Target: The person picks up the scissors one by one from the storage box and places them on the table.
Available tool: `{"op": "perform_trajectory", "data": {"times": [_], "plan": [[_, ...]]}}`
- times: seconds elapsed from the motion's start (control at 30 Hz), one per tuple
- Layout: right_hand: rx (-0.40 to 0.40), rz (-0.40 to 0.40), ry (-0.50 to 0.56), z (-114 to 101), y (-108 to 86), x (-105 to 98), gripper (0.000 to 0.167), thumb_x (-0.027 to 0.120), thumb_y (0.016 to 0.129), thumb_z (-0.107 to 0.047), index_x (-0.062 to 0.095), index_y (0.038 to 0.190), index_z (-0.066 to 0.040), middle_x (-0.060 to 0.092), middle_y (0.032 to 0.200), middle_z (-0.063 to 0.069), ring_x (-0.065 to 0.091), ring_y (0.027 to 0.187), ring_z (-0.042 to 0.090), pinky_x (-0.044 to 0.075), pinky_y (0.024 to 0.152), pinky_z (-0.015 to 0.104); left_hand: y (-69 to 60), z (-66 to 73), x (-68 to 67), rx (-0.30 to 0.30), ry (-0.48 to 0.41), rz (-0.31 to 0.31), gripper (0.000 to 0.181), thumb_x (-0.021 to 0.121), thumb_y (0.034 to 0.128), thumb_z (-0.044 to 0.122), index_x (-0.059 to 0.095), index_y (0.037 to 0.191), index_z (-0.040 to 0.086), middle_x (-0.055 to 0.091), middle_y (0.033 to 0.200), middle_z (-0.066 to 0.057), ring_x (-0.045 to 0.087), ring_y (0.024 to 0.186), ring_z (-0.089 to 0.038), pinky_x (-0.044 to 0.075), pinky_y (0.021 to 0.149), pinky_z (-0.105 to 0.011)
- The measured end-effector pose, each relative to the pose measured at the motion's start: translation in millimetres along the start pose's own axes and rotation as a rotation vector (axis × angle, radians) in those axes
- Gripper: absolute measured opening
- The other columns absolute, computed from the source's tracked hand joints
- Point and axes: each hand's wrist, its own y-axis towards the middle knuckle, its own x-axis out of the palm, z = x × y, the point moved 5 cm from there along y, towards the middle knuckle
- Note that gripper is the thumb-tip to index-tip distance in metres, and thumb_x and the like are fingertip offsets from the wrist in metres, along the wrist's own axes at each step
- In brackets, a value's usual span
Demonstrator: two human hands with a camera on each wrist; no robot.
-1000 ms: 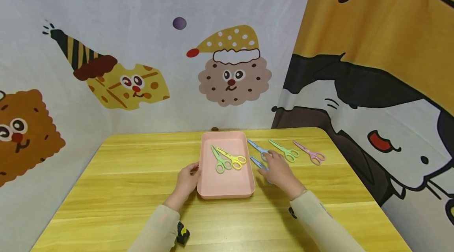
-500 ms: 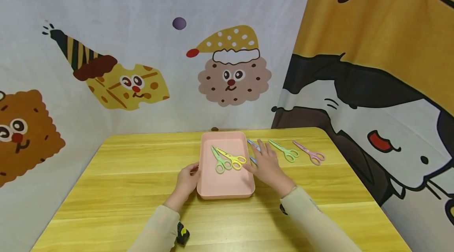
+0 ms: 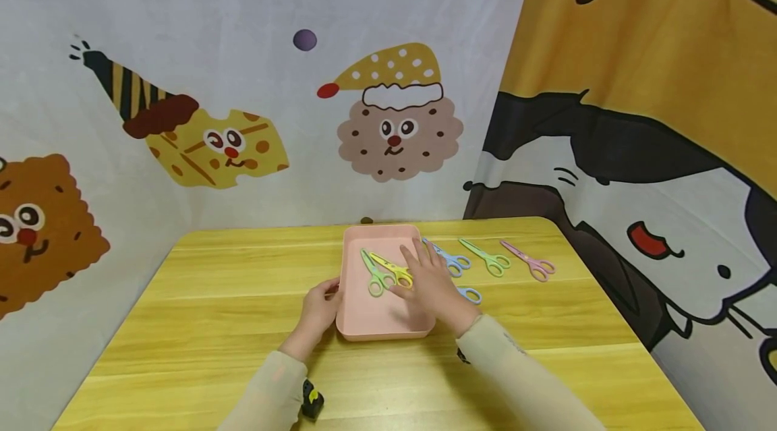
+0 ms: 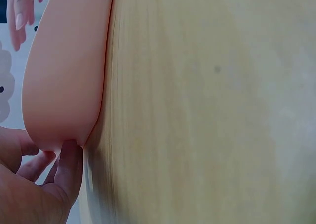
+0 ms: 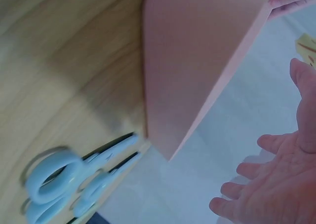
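Note:
A pink tray (image 3: 370,323) stands on the table, with green scissors (image 3: 376,282) and yellow scissors (image 3: 387,265) lying in it. My left hand (image 3: 320,309) holds the tray's left side; in the left wrist view its bent fingers (image 4: 69,169) meet the tray wall. Over the tray's right rim hovers my right hand (image 3: 432,282), fingers spread and nothing in them, as the right wrist view of the palm (image 5: 281,184) confirms. It partly covers the yellow scissors. Right of the tray lie blue scissors (image 3: 456,264) and a second blue pair (image 3: 470,295), mostly hidden by that hand.
Further right on the wooden table (image 3: 243,296) lie another pair of green scissors (image 3: 493,261) and pink scissors (image 3: 534,264). A curtain with cartoon prints (image 3: 397,134) hangs behind the table and along its sides.
My right hand has moved left from above the blue scissors to over the tray's right side, its fingers spreading. The blue handles show again. My left hand and the tray have stayed put.

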Motion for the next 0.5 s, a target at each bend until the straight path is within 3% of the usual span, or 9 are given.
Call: {"op": "perform_trajectory", "data": {"times": [0.3,0.5], "plan": [[-0.041,-0.023,0.014,-21,8.9,6,0.087,0.061,0.084,-0.057,0.022,0.152,-0.017,0.004,0.16,0.011,-0.004,0.146,0.034,0.011,0.115,0.059,-0.2,1.6,-1.0,-0.001,-0.002,0.004,0.035,0.056,0.0934,0.01,0.058,0.126,-0.002,0.063,0.114,-0.02,0.06,0.102,-0.03,0.055,0.083,-0.037],[-0.071,-0.002,-0.026,-32,15.5,10,0.087,0.061,0.083,-0.057,0.025,0.151,-0.015,0.011,0.158,0.015,0.006,0.145,0.038,0.014,0.116,0.058,-0.3,1.5,-1.8,-0.003,0.002,0.007,0.034,0.056,0.0932,0.009,0.058,0.126,-0.003,0.064,0.113,-0.02,0.061,0.101,-0.03,0.055,0.082,-0.036]]}}
